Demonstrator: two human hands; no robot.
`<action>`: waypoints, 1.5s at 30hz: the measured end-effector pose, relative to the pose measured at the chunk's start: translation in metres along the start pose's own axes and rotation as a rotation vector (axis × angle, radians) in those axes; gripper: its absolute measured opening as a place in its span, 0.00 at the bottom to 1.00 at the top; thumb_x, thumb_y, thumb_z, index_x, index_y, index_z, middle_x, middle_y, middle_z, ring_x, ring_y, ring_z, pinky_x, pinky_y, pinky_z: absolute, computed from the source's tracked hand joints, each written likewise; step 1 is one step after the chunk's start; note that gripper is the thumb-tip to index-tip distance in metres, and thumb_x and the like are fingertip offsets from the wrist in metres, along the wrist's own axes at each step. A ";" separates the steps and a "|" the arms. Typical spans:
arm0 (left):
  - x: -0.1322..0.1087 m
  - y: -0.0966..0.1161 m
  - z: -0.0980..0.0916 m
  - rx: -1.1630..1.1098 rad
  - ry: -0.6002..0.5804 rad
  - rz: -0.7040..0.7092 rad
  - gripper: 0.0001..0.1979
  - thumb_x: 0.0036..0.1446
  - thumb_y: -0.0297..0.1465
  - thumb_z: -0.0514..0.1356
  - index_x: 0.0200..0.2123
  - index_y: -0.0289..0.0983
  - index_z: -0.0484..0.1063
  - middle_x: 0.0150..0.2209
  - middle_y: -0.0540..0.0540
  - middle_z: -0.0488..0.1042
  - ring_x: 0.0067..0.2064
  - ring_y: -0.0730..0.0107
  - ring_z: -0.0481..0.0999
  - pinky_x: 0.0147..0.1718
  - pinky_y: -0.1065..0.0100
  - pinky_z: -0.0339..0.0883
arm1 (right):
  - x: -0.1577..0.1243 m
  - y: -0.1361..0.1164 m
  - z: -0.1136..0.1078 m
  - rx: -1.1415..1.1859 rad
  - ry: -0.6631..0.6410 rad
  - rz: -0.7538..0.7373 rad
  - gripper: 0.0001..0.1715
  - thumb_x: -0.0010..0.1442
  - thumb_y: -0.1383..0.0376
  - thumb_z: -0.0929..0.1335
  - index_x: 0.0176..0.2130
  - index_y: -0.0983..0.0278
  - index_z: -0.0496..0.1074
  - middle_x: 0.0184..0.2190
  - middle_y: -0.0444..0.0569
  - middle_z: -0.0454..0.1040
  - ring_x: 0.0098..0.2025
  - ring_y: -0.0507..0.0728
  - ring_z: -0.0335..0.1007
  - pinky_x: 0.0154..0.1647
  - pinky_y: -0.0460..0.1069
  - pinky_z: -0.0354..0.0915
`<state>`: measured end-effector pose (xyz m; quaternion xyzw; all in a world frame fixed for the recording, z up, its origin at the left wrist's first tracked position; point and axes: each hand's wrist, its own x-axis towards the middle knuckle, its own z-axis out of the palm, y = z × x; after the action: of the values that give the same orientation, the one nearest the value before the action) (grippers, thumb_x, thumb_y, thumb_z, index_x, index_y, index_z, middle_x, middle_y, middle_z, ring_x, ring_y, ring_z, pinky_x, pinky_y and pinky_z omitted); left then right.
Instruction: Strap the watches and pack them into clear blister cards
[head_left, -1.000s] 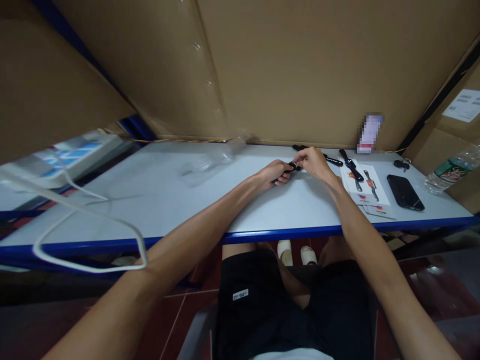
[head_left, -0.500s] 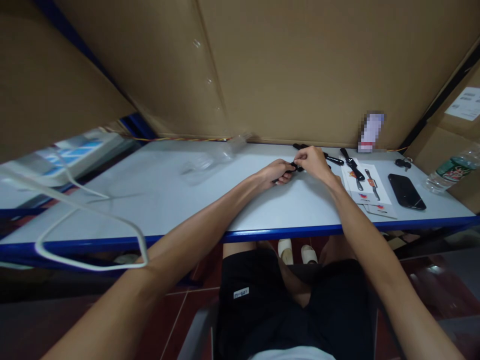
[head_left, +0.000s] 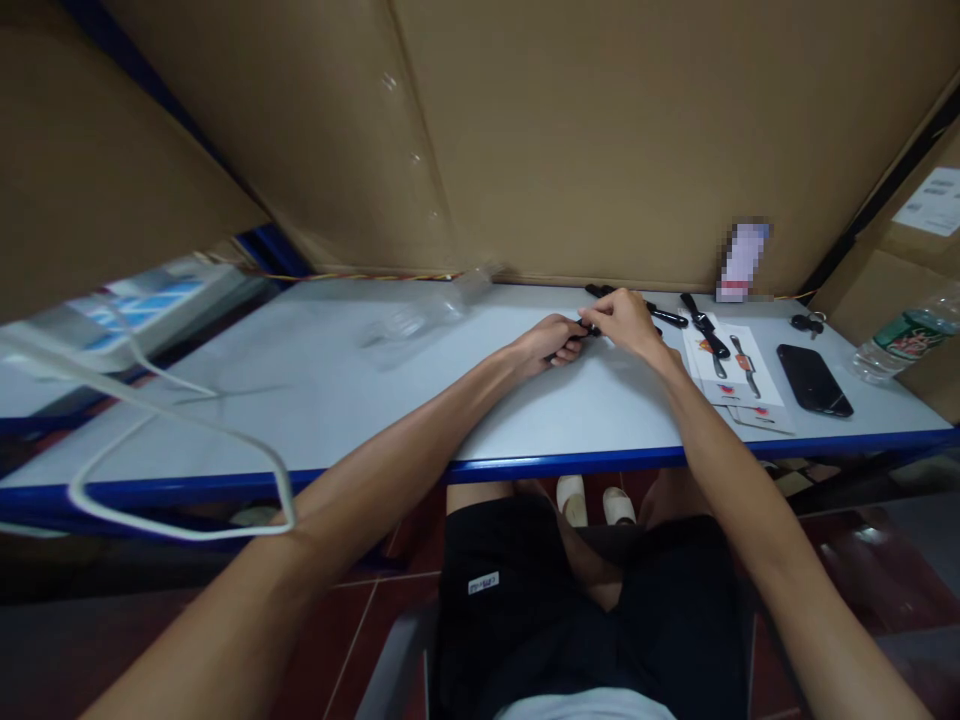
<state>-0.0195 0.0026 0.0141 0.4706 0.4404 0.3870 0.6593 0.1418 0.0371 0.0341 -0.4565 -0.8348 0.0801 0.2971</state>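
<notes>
My left hand (head_left: 556, 340) is closed around a slim black strap-like piece (head_left: 586, 328), too small and too covered to name more exactly. A short dark end pokes out below its fingers. Thumb and fingers of my right hand (head_left: 621, 318) pinch the other end of that piece. Both hands meet just above the grey tabletop (head_left: 570, 410). Behind and beside the right hand lie several similar black pieces (head_left: 667, 316), partly hidden by it. Farther right, a black strap-like item with a shiny middle (head_left: 705, 328) rests on printed sheets (head_left: 757, 365) that picture similar items.
A dark phone (head_left: 814, 380), keys (head_left: 807, 324) and a plastic bottle (head_left: 904, 345) are at the right. A blurred clear plastic bottle (head_left: 427, 315) lies left of centre. A white cable (head_left: 180, 420) loops across the left front edge. Cardboard (head_left: 585, 140) walls the back.
My hands have shifted very slightly, with the fingers of my right hand a touch farther left on the black piece. Everything else stays put.
</notes>
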 end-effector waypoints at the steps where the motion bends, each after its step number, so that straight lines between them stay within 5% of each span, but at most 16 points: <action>1: 0.000 0.000 0.000 0.004 0.000 0.001 0.13 0.61 0.21 0.56 0.26 0.38 0.60 0.17 0.56 0.55 0.14 0.83 0.51 0.12 0.79 0.38 | -0.001 -0.001 0.000 -0.013 0.010 -0.004 0.21 0.65 0.56 0.69 0.28 0.66 0.82 0.19 0.43 0.68 0.27 0.51 0.65 0.30 0.46 0.52; 16: -0.001 -0.001 0.001 0.049 -0.015 0.015 0.13 0.61 0.21 0.56 0.25 0.38 0.59 0.17 0.56 0.55 0.14 0.83 0.51 0.12 0.78 0.38 | -0.008 -0.007 -0.004 -0.098 0.034 0.014 0.17 0.68 0.56 0.69 0.33 0.62 0.83 0.29 0.52 0.79 0.35 0.58 0.72 0.38 0.50 0.59; 22: -0.003 0.003 0.001 0.004 -0.008 -0.020 0.14 0.63 0.22 0.54 0.25 0.38 0.58 0.17 0.56 0.54 0.14 0.83 0.50 0.11 0.78 0.37 | 0.001 0.004 -0.003 0.054 0.033 0.033 0.10 0.63 0.62 0.72 0.39 0.63 0.84 0.32 0.50 0.80 0.36 0.57 0.74 0.42 0.50 0.63; 31: -0.004 0.004 0.001 -0.042 -0.004 -0.043 0.11 0.62 0.21 0.54 0.28 0.38 0.60 0.17 0.57 0.54 0.13 0.82 0.50 0.11 0.78 0.37 | 0.011 0.016 0.002 0.264 -0.112 0.057 0.14 0.57 0.66 0.73 0.43 0.68 0.84 0.28 0.48 0.80 0.33 0.55 0.75 0.38 0.48 0.66; 37: -0.003 0.003 0.001 -0.031 0.002 -0.036 0.12 0.62 0.21 0.54 0.27 0.39 0.58 0.17 0.57 0.54 0.13 0.83 0.50 0.11 0.78 0.37 | 0.004 0.007 -0.003 0.066 -0.046 0.090 0.10 0.58 0.60 0.75 0.38 0.64 0.84 0.32 0.50 0.81 0.38 0.56 0.75 0.40 0.48 0.65; 45: 0.000 0.001 -0.003 -0.035 -0.010 -0.032 0.12 0.63 0.22 0.55 0.28 0.38 0.59 0.17 0.56 0.55 0.14 0.82 0.51 0.12 0.77 0.37 | 0.000 0.004 -0.006 -0.054 -0.026 0.081 0.17 0.65 0.58 0.70 0.30 0.66 0.82 0.26 0.50 0.78 0.32 0.55 0.71 0.35 0.49 0.59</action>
<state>-0.0228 0.0036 0.0146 0.4538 0.4378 0.3818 0.6757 0.1480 0.0385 0.0368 -0.4967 -0.8213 0.0757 0.2702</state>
